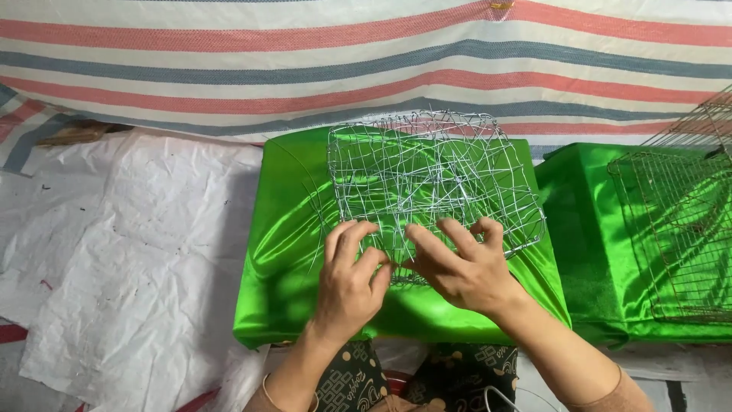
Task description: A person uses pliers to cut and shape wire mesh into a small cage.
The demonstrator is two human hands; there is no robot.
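Nearest the camera, patterned dark trousers (358, 381) show between the person's two forearms, with a thin bangle (268, 391) on the left wrist. Just beyond, the left hand (349, 278) and the right hand (461, 267) lie side by side on the near edge of a tangled silver wire mesh (431, 179). The left fingers are curled together and seem to pinch a strand at the mesh's lower rim; the right fingers are spread and hooked over the wires, probably to steady the piece while the other hand works a single strand. The mesh rests on a block wrapped in shiny green cloth (286, 252), which lifts it off the ground and gives a firm, raised surface close to the knees. To the left lies crumpled white sheeting (137, 252). To the right a second green-covered block (587, 229) carries a rusty, regular wire grid (675, 229), well apart from the hands. Farthest back hangs a tarpaulin striped red, white and blue-grey (343, 69).
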